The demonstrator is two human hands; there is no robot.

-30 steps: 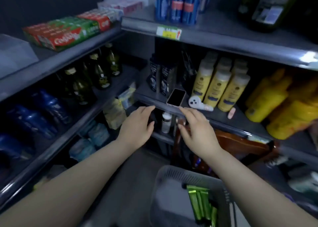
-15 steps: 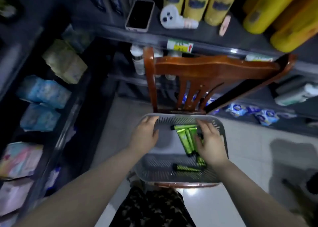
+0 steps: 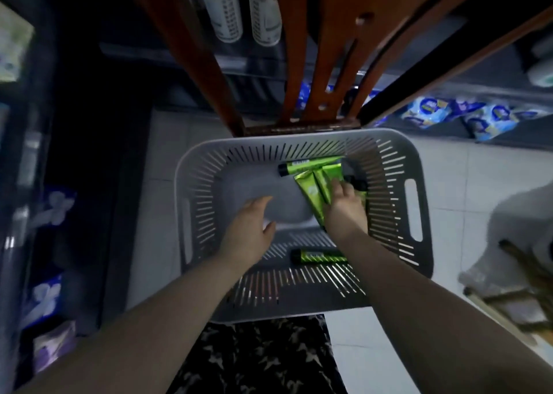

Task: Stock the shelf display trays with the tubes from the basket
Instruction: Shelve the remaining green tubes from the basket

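A grey slotted basket rests on a chair seat below me. Several green tubes with black caps lie in it: a bunch at the far right, one across the back, and one lying alone near the front. My right hand lies on the bunch of tubes, fingers curled over them; the hand hides whether it grips any. My left hand hovers open over the bare basket floor, holding nothing.
A brown wooden chair back rises just behind the basket. Dark shelves with blue packets run along the left. Blue-and-white packets lie on a low shelf at the far right. White bottles stand behind the chair.
My view has dropped from the shelves to the basket. Both hands came down from the shelf edge into the basket, the right one settling on the green tubes.
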